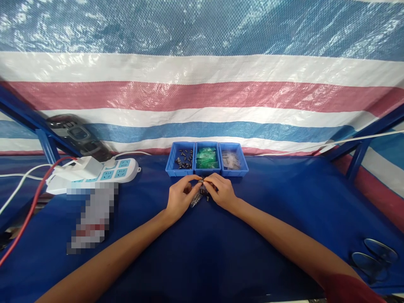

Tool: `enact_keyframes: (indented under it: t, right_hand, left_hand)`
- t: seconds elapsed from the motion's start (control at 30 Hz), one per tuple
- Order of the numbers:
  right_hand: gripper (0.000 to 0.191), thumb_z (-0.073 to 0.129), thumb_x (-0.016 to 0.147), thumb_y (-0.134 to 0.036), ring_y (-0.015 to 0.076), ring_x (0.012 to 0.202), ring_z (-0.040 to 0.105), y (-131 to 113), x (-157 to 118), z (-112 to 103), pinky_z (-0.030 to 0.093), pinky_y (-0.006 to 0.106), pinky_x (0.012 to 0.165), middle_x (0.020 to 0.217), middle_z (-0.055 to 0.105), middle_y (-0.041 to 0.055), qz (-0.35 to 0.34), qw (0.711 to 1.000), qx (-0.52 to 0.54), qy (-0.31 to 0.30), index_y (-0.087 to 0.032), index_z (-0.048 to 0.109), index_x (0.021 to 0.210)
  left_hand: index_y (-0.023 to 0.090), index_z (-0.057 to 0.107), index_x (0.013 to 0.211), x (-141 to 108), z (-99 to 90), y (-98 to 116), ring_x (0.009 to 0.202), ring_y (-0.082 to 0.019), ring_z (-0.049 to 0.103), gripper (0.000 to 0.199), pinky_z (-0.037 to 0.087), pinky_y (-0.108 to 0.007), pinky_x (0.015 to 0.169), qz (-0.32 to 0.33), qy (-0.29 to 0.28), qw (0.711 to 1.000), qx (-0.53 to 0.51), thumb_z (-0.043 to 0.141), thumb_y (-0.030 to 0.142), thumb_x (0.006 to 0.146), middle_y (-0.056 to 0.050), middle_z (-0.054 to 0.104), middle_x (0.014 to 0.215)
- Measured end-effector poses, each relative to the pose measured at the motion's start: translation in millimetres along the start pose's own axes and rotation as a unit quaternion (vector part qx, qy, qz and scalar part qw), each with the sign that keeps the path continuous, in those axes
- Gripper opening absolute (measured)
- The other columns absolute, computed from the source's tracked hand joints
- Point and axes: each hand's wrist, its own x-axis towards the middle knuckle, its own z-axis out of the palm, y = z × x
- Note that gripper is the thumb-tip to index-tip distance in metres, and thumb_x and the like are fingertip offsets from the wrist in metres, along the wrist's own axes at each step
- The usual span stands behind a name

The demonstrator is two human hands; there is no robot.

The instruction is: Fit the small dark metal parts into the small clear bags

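My left hand (184,194) and my right hand (222,192) meet above the table, just in front of three blue bins. Thumb and forefinger of each are pinched together on a small dark screw (201,181), largely covered by the fingertips. Below them a few more dark screws (207,198) lie on the blue tabletop, beside a small clear plastic bag (196,199) with shiny bits in it. The left bin (179,172) holds loose dark screws. Green packets (207,159) fill the middle bin, and clear plastic bags (230,160) lie in the right one.
On the left stands a white power strip (126,176) with plugs, a red cable (38,198) and white cables. A blurred-out object (94,216) lies in front of it. Eyeglasses (374,256) rest at the right. A striped tarp (202,94) hangs behind the table.
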Motion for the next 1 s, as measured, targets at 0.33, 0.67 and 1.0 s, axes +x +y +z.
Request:
enact_keyframes:
  t: [0.33, 0.67, 1.0]
  right_hand:
    - [0.018, 0.046, 0.091, -0.023, 0.0113, 0.057, 0.052, 0.1, 0.1, 2.0, 0.042, 0.024, 0.056, 0.072, 0.058, 0.003, 0.024, 1.0, -0.016, 0.002, -0.016, 0.062, 0.085]
    - [0.019, 0.045, 0.092, -0.023, 0.0118, 0.058, 0.052, -1.4, 0.6, 0.2, 0.044, 0.024, 0.056, 0.072, 0.057, 0.0034, 0.025, 1.0, -0.007, -0.007, -0.017, 0.062, 0.086]
    - [0.021, 0.044, 0.093, -0.024, 0.0124, 0.059, 0.055, -1.5, -0.7, -0.2, 0.047, 0.024, 0.057, 0.075, 0.059, 0.004, 0.017, 1.0, 0.005, -0.013, -0.018, 0.06, 0.105]
  left_hand:
    - [0.02, 0.06, 0.095, -0.6, -0.8, 3.7, 0.049, -0.004, 0.045, 0.012, 0.043, -0.019, 0.053, 0.039, 0.018, 0.999, -0.007, 0.054, 0.025, 0.086, -0.001, 0.061, 0.09]
    - [0.02, 0.06, 0.099, -0.1, -2.0, 0.6, 0.065, -0.009, 0.056, 0.018, 0.047, -0.022, 0.061, 0.028, -0.006, 0.999, -0.021, 0.046, 0.024, 0.09, -0.004, 0.06, 0.098]
    - [0.02, 0.054, 0.105, -1.3, 0.6, -1.5, 0.051, -0.006, 0.053, 0.019, 0.044, -0.019, 0.052, -0.019, -0.014, 0.999, -0.034, 0.046, 0.029, 0.091, -0.001, 0.063, 0.088]
